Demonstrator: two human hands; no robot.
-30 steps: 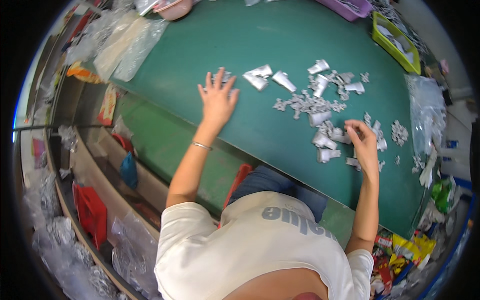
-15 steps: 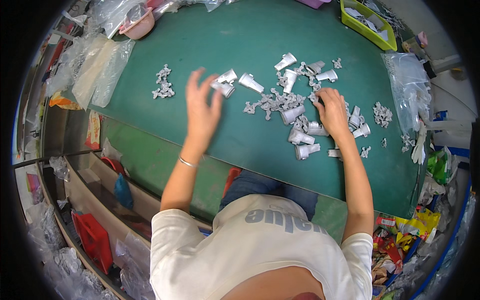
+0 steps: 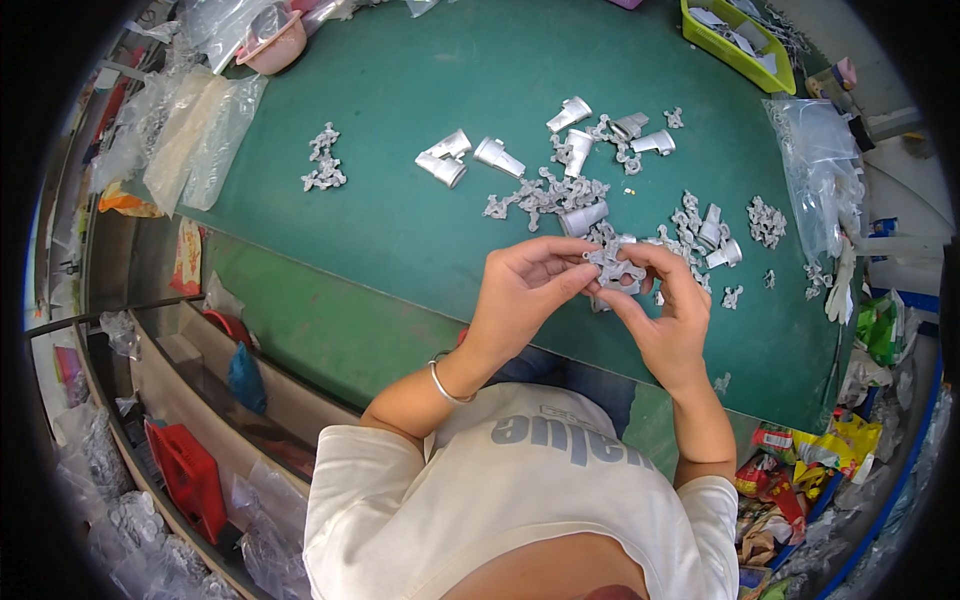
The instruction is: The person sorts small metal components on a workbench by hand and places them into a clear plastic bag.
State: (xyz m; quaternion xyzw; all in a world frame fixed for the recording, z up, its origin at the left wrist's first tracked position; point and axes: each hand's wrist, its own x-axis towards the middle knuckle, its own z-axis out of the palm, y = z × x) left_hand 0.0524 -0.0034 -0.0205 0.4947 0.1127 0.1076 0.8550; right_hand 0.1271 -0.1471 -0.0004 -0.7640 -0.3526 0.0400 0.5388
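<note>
My left hand [image 3: 530, 290] and my right hand [image 3: 670, 315] meet over the near part of the green table. Between their fingertips is a small grey metal casting [image 3: 617, 270] with rounded lobes, pinched from both sides. Just beyond my hands lies a loose heap of similar grey castings [image 3: 545, 198], with a silver tube-shaped metal part [image 3: 583, 219] against it. More tube parts lie around, among them a silver tube [image 3: 497, 157] and a pair of touching tubes [image 3: 443, 160] further left. My hands hide some of the parts beneath them.
A small group of castings [image 3: 325, 160] lies at the left, another pile [image 3: 767, 222] at the right. A green basket [image 3: 740, 45] and a pink bowl [image 3: 275, 48] stand at the far corners. Plastic bags [image 3: 815, 170] hang over the right edge. Drawers [image 3: 230, 385] flank the lower left.
My left hand has come right and nearer from beside the left tubes. My right hand has drawn nearer to me. Both now grip one casting, and the left tubes lie uncovered.
</note>
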